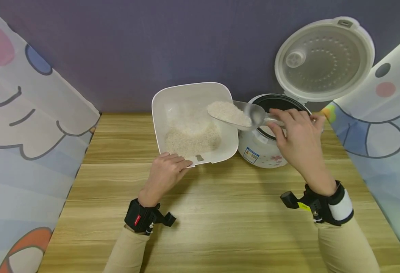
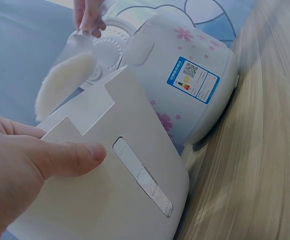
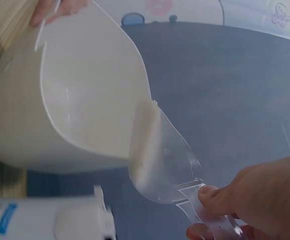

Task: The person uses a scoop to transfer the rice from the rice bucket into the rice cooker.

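Note:
A clear plastic scoop (image 1: 256,113) heaped with white rice (image 1: 228,113) is held level by my right hand (image 1: 300,136), which grips its handle. The scoop's front part hangs over the right rim of a white rice bin (image 1: 191,94); its handle end is above the rice cooker. More rice (image 1: 194,140) lies on the bin's floor, toward the near side. My left hand (image 1: 167,168) holds the bin's near rim at the left, its thumb (image 2: 77,157) on the outer wall in the left wrist view. In the right wrist view the scoop (image 3: 170,155) shows its clear underside.
A white rice cooker (image 1: 263,151) with pink flowers stands right beside the bin. Its lid (image 1: 326,57) is raised and leans back at the right. A wood-grain table (image 1: 220,220) carries both. Purple-grey backing (image 1: 135,49) and printed cartoon sheets (image 1: 22,125) surround it.

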Available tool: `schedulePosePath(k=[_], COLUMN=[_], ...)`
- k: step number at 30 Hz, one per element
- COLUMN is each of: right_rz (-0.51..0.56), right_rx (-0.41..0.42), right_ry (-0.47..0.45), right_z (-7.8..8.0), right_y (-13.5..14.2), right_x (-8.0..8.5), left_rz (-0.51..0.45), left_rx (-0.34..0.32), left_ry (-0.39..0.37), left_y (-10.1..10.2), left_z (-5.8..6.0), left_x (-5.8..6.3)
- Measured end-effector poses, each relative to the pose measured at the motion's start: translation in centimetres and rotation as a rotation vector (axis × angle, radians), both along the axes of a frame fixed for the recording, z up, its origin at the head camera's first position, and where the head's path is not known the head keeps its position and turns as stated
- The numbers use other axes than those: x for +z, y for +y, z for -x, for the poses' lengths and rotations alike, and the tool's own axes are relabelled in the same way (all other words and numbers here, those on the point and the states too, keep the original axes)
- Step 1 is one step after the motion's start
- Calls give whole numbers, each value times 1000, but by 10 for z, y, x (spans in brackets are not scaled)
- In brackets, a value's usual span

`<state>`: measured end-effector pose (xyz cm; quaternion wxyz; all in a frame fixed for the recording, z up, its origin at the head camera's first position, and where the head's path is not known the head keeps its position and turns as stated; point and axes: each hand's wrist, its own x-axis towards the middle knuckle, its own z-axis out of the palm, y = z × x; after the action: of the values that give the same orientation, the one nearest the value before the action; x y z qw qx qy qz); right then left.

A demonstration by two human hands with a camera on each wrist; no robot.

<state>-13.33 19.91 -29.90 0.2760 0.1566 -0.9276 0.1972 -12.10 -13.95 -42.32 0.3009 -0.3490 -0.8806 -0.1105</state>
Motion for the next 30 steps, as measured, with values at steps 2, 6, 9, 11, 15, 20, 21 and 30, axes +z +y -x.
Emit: schedulePosePath(k=[2, 6, 9, 11, 15, 20, 21, 30], right_rz=[8, 8, 6, 0, -15, -43, -55, -105], right_rx=[-21, -60, -92, -110, -135, -157, -163, -212], right_ry=[3, 21, 21, 23, 38, 69, 81, 122], right_z=[-1, -2, -2, -2, -1, -1, -1, 4], right_y=[8, 26, 40, 48, 65, 84, 87, 99], right_x=[2, 3, 2, 1, -3, -7, -8, -10], left_rz=[-4, -5, -5, -9, -11, -6, -5, -8], left_rx=[-2, -8, -9, -14, -13, -12, -13, -15], left_ry=[2, 4, 6, 5, 1, 3, 3, 7], left_y=[0, 0, 1, 1, 1, 1, 1, 0], left_z=[0, 1, 1, 1, 1, 0, 0, 1], left_x=[0, 0, 0, 0, 0, 1, 1, 0])
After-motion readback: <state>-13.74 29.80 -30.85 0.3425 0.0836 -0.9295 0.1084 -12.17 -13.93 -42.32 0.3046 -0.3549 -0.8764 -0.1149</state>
